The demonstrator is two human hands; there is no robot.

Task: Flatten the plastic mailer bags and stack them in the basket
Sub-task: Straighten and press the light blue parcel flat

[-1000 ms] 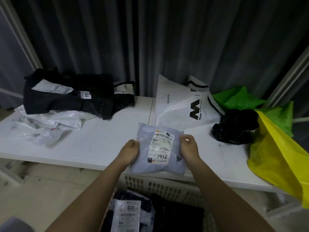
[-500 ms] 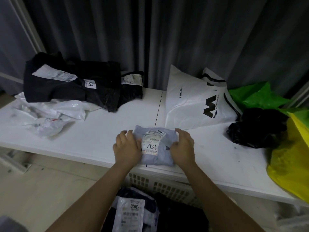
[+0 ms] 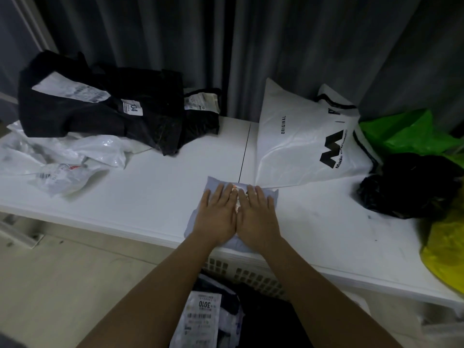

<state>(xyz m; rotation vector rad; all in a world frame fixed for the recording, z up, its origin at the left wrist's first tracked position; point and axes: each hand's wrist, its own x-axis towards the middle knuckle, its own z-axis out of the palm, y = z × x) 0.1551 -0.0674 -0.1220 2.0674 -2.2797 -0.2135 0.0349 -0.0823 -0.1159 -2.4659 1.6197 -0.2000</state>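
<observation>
The white worktop (image 3: 155, 197) is carrying a heap of black mailer bags (image 3: 105, 109) at the far left, crumpled clear bags (image 3: 62, 159) in front of them, a big white printed bag (image 3: 301, 141) at the far right, and black, green and yellow bags beyond it. Under the near edge a white slotted basket (image 3: 251, 275) is holding dark bags and a labelled mailer (image 3: 203, 320) marked 3010. The pale blue mailer (image 3: 272, 195) is lying flat at the worktop's near edge, its long axis running away from the person. The left hand (image 3: 217, 217) and right hand (image 3: 256, 217), fingers spread flat, are pressing down on it side by side.
</observation>
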